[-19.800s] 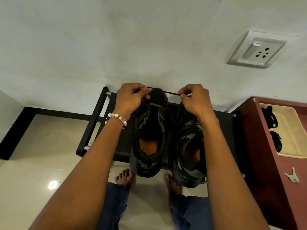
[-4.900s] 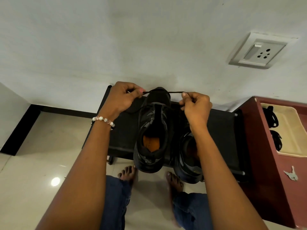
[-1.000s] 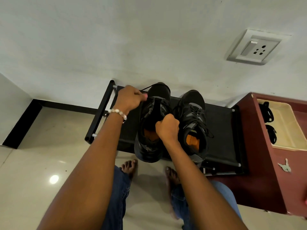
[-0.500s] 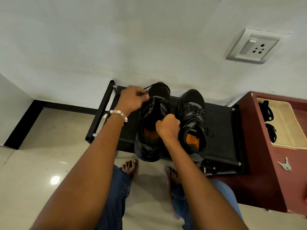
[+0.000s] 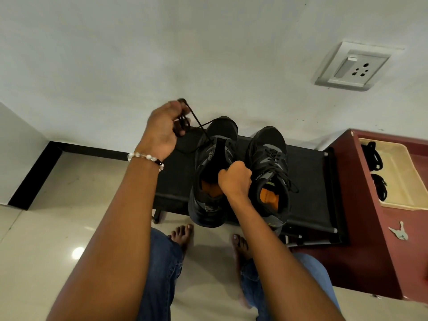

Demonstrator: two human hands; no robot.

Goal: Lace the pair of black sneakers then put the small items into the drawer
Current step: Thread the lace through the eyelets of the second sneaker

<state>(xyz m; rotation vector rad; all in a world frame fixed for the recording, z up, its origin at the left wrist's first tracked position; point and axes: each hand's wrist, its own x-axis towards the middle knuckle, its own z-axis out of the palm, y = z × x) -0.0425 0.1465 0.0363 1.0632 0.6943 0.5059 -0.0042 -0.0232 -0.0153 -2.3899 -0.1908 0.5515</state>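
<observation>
From the head camera, looking down, a person is standing barefoot on the pale floor in front of a low black shoe rack (image 5: pixel 308 181), and everything here is sitting around that rack. On the rack's left half, the left sneaker (image 5: pixel 209 179) is resting with its toe toward the wall; the right sneaker (image 5: pixel 269 172), already laced, is sitting just beside it toward the rack's middle. The left hand (image 5: pixel 162 130), wearing a beaded bracelet (image 5: pixel 146 157), is hovering above the rack's left end with fingers curled, gripping a bunched black lace (image 5: pixel 196 122) that is running taut down to the left sneaker's front eyelets. The right hand (image 5: pixel 236 179) is closed in a fist over that sneaker's opening, gripping its tongue or collar; I cannot tell which. Right of the rack a maroon cabinet (image 5: pixel 370 239) is standing, a cream tray (image 5: pixel 403 181) on top holding black bundles (image 5: pixel 372 156), and keys (image 5: pixel 399 232) are lying nearer the viewer.
</observation>
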